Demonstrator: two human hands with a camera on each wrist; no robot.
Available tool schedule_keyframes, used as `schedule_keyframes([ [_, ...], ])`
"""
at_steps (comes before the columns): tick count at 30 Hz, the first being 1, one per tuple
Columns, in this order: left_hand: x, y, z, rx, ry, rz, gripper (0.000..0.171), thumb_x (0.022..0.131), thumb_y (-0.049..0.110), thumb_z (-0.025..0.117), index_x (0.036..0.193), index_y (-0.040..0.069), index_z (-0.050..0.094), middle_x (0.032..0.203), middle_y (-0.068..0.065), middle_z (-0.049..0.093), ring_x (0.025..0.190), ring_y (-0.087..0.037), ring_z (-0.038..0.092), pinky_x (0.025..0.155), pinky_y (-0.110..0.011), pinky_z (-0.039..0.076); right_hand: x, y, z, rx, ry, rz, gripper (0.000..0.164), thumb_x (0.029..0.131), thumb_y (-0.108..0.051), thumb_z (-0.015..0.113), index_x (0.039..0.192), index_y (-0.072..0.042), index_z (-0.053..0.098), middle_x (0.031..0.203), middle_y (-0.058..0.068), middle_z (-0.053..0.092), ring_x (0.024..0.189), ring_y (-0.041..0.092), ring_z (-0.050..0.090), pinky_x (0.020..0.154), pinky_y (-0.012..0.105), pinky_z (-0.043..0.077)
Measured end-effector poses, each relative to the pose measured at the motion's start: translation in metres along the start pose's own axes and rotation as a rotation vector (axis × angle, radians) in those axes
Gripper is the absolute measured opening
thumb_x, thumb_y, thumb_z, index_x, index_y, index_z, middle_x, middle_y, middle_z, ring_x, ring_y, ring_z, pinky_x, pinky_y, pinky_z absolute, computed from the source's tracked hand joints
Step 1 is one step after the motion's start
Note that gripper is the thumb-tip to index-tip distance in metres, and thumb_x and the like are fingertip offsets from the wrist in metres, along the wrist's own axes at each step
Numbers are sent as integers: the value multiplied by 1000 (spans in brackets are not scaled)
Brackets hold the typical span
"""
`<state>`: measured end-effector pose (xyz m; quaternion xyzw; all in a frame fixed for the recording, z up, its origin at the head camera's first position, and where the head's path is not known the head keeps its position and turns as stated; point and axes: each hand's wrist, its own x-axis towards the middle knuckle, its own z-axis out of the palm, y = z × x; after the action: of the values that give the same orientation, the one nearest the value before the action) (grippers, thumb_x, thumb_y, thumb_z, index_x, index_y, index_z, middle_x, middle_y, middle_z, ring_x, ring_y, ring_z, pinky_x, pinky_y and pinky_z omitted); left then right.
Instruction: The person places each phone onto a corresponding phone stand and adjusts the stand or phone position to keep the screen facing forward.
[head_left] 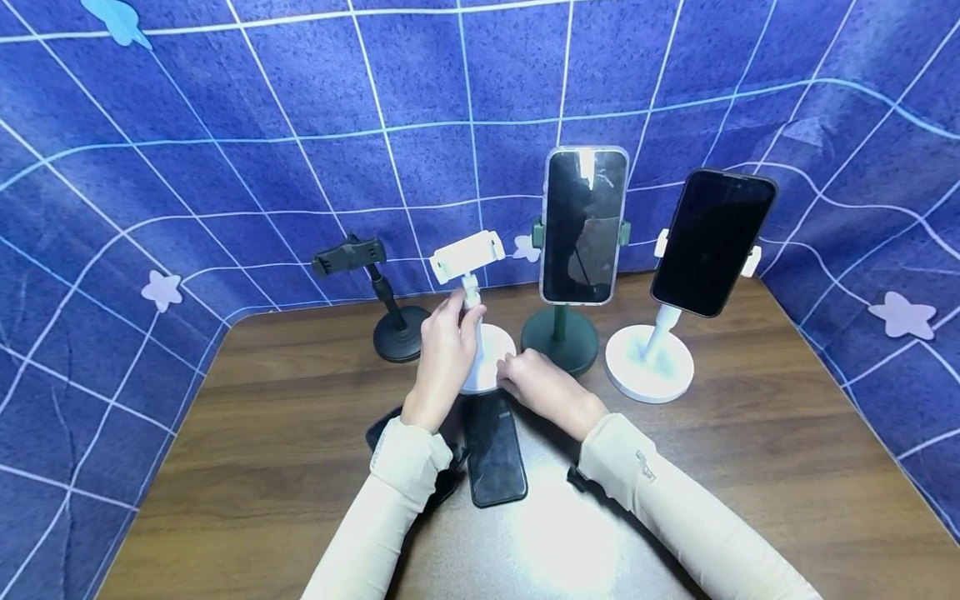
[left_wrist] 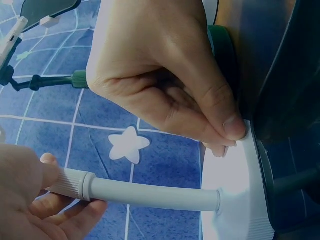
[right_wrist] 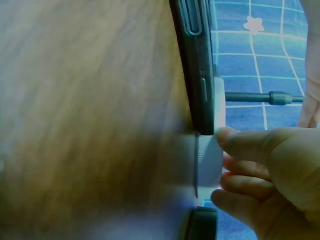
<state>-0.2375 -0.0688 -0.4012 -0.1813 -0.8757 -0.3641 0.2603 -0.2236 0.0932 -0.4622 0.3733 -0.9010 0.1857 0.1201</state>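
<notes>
A white phone stand (head_left: 495,343) stands upright on the table with its clamp bare. My left hand (head_left: 446,346) holds its stem, thumb and fingers around the ribbed collar in the left wrist view. At the right edge of the round base my right hand (head_left: 542,383) pinches the rim, the thumb on top and the other fingers curled beside it. In front of the base a black phone (head_left: 495,454) lies flat. Another dark phone-like object (head_left: 381,429) is partly hidden under my left forearm.
A small black phone stand (head_left: 399,332) is at the left. To the right, a green stand (head_left: 561,340) holds a clear-cased phone (head_left: 585,225), and another white stand (head_left: 649,367) holds a dark phone (head_left: 712,242). Behind the wooden table (head_left: 247,433) hangs a blue cloth (head_left: 315,92).
</notes>
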Motion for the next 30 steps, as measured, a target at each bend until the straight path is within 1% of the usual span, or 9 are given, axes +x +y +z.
schedule_keyframes([
  [6,-4,2,-2,-5,-2,-4,24,100,24,56,108,2,61,91,-12,66,79,-22,62,67,-41,55,-3,-1,-1,9,20,-2,10,88,-8,69,79,-9,68,73,4,66,62,18,64,60,34,55],
  [10,-7,4,-2,-16,-7,-26,23,100,23,56,110,3,61,93,-12,67,81,-21,63,69,-40,56,-6,-2,0,34,28,-13,8,88,-6,69,80,-9,70,78,5,69,66,17,66,64,33,56],
  [12,-8,4,-1,-25,-9,-36,22,100,22,57,112,4,61,94,-12,68,81,-21,63,69,-40,56,-7,-3,-1,45,23,-8,7,88,-6,69,82,-8,71,79,5,70,68,17,66,65,34,56],
  [16,-10,5,0,-62,-5,-52,24,99,21,58,116,4,61,99,-12,69,86,-21,65,74,-42,58,-10,-6,-2,57,-4,18,4,89,-8,69,86,-7,71,79,4,69,67,16,65,65,34,57],
  [20,-11,4,2,-97,-2,-52,27,99,21,58,119,3,60,102,-14,69,90,-23,67,78,-43,58,-12,-7,-2,70,-21,37,5,91,-8,68,88,-7,72,83,5,69,67,15,65,65,34,57],
  [26,-11,2,0,-90,0,-63,25,100,21,57,119,5,61,102,-12,69,91,-20,67,78,-39,58,-12,-7,-1,63,-20,29,8,91,-8,67,86,-9,71,86,6,69,68,15,64,65,34,57],
  [30,-12,1,-1,-90,-3,-73,24,99,21,57,117,5,61,101,-12,69,92,-21,67,78,-42,58,-9,-9,0,61,-37,33,7,92,-9,65,87,-9,71,85,5,69,68,14,64,65,33,57],
])
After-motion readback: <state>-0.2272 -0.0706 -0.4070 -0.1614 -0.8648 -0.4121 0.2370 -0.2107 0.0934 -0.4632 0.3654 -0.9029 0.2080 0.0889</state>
